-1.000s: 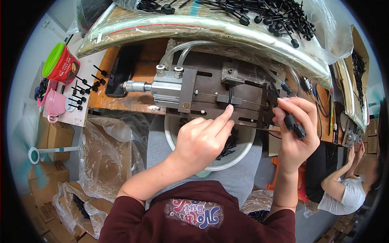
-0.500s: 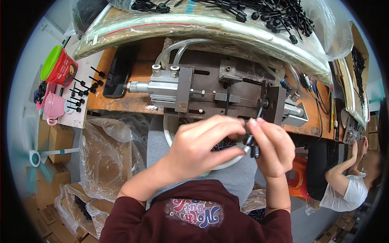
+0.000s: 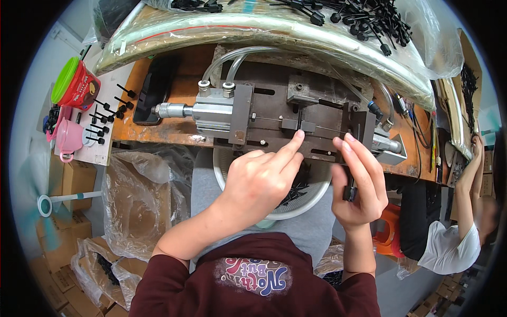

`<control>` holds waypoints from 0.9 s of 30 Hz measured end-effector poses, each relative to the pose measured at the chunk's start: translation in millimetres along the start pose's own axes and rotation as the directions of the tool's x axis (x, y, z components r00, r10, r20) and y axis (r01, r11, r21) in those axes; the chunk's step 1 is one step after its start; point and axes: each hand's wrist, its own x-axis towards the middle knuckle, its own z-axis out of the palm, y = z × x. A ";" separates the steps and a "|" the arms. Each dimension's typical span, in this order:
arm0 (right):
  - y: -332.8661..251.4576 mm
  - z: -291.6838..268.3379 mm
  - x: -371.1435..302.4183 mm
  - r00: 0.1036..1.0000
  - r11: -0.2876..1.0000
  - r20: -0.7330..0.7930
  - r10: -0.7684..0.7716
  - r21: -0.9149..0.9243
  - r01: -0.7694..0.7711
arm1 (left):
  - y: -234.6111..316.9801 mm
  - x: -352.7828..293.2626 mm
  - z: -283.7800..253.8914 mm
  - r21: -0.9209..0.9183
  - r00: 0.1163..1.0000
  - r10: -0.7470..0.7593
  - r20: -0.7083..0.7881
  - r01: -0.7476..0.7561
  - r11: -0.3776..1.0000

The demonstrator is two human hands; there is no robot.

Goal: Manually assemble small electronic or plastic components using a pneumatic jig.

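My left hand [image 3: 259, 177] reaches over the basket, its index finger stretched to a thin black rod [image 3: 300, 117] at the small metal block in the middle of a clamping fixture [image 3: 269, 113]. The fingertip appears to touch the rod's near end. My right hand [image 3: 365, 193] is upright by the fixture's right end plate [image 3: 361, 127]. Within its curled fingers is a black stemmed part [image 3: 349, 192], knobbed end downward; its upper part is partly hidden by the fingers. A metal air cylinder [image 3: 214, 113] sits on the fixture's left side, another [image 3: 388, 143] on its right.
In my lap is a white basket [image 3: 323, 193] with black parts. Several more parts [image 3: 100, 119] stand at left near a red tub [image 3: 79, 87], a pink cup [image 3: 69, 136] and a phone [image 3: 154, 92]. A plastic-covered tray [image 3: 253, 31] spans the back. Another person [image 3: 454, 243] works at right.
My hands have separated: the left moved forward to the fixture's middle, while the right stayed near the right plate with the black part. The left cylinder's rod has drawn back leftward.
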 end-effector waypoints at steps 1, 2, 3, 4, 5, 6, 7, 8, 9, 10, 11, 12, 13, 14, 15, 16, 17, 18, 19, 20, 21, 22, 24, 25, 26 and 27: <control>-4.7 -3.2 3.8 1.000 0.997 0.020 0.017 0.077 -0.018 | -0.6 2.0 0.2 0.014 1.000 -0.007 0.009 0.007 1.000; -7.8 -5.1 5.0 0.999 0.987 0.041 0.032 0.154 -0.038 | -1.3 3.7 0.1 0.027 1.000 -0.014 0.019 0.013 1.000; -7.7 -7.2 2.8 0.997 0.982 0.070 0.037 0.183 -0.049 | -2.2 5.3 0.2 0.026 1.000 -0.011 0.024 0.011 1.000; -6.7 -11.4 0.4 0.994 0.975 0.097 0.041 0.212 -0.061 | -2.5 7.0 -0.7 0.026 1.000 -0.007 0.030 0.007 1.000; -7.1 -12.0 -0.3 0.993 0.971 0.103 0.049 0.226 -0.071 | -2.6 7.8 -1.6 0.026 0.999 -0.004 0.036 0.003 1.000; -7.3 -12.3 -0.8 0.992 0.967 0.108 0.057 0.241 -0.081 | -2.4 7.6 -2.5 0.027 0.999 -0.008 0.040 0.007 1.000; -8.7 -10.3 -0.8 0.993 0.967 0.093 0.071 0.239 -0.092 | -2.5 8.0 -2.4 0.026 0.999 -0.010 0.044 0.008 1.000; -10.0 -8.2 -0.8 0.993 0.966 0.077 0.086 0.238 -0.102 | -2.8 8.1 -2.1 0.024 0.999 -0.012 0.049 0.011 1.000; -10.4 -7.0 -1.0 0.993 0.965 0.061 0.101 0.237 -0.112 | -3.3 7.9 -1.7 0.022 0.999 -0.014 0.047 0.013 1.000; -8.4 -5.2 -4.2 0.995 0.965 0.053 0.086 0.244 -0.096 | -3.4 8.0 -1.4 0.018 0.999 -0.013 0.044 0.012 1.000; -4.8 -1.4 -9.8 0.996 0.965 0.045 0.071 0.251 -0.081 | -3.5 7.9 -1.1 0.014 0.999 -0.012 0.042 0.012 1.000; -3.0 0.2 -12.9 0.998 0.964 0.038 0.057 0.257 -0.065 | -3.9 7.7 -0.8 0.014 0.999 -0.007 0.038 0.006 1.000; -7.0 -3.1 -7.6 0.995 0.984 0.087 0.045 0.169 -0.060 | -4.7 7.4 -0.5 0.016 0.999 -0.004 0.034 0.003 1.000; -7.9 -3.3 -9.0 0.993 0.985 0.109 0.049 0.158 -0.066 | -5.0 7.3 -0.3 0.018 1.000 -0.001 0.030 0.000 1.000; -8.8 -3.5 -10.2 0.990 0.987 0.131 0.053 0.147 -0.072 | -4.8 7.5 -0.3 0.015 1.000 -0.003 0.031 0.003 1.000; -10.0 -4.0 -9.8 0.990 0.992 0.133 0.043 0.114 -0.058 | -4.8 7.6 -0.4 0.012 0.999 -0.005 0.033 0.004 1.000; -11.4 -4.8 -8.5 0.990 0.996 0.136 0.032 0.082 -0.043 | -4.7 7.8 -0.4 0.009 0.999 -0.006 0.035 0.006 1.000; -12.5 -5.0 -7.8 0.990 0.998 0.138 0.022 0.050 -0.029 | -4.8 8.2 -0.5 0.010 0.999 -0.006 0.040 0.006 1.000; -13.3 -4.4 -8.1 0.991 0.999 0.130 0.018 0.047 -0.025 | -4.6 8.3 -0.7 0.012 0.999 -0.008 0.045 0.007 1.000; -14.0 -3.6 -8.5 0.992 0.999 0.122 0.015 0.044 -0.020 | -4.5 8.3 -0.8 0.015 0.999 -0.009 0.050 0.008 1.000; -14.3 -2.8 -8.9 0.993 0.999 0.114 0.011 0.042 -0.016 | -4.5 8.2 -0.9 0.012 0.999 -0.009 0.048 0.008 1.000; -14.3 -1.9 -9.6 0.994 0.999 0.113 0.004 0.046 -0.009 | -4.6 8.4 -1.0 0.009 0.999 -0.008 0.046 0.008 1.000; -13.9 -0.4 -11.3 0.994 0.998 0.110 -0.011 0.055 0.005 | -4.7 8.6 -0.9 -0.001 0.999 -0.006 0.040 0.006 1.000; -14.6 -0.5 -11.4 0.992 0.998 0.129 0.004 0.061 -0.012 | -5.0 8.3 -0.8 -0.006 0.999 -0.007 0.036 0.008 1.000; -15.7 -1.0 -11.9 0.989 0.997 0.148 0.020 0.066 -0.030 | -5.2 8.1 -0.7 -0.012 0.999 -0.008 0.032 0.009 1.000; -16.4 -1.1 -12.0 0.985 0.996 0.167 0.035 0.071 -0.047 | -5.3 8.2 -1.0 -0.012 0.999 -0.010 0.036 0.010 1.000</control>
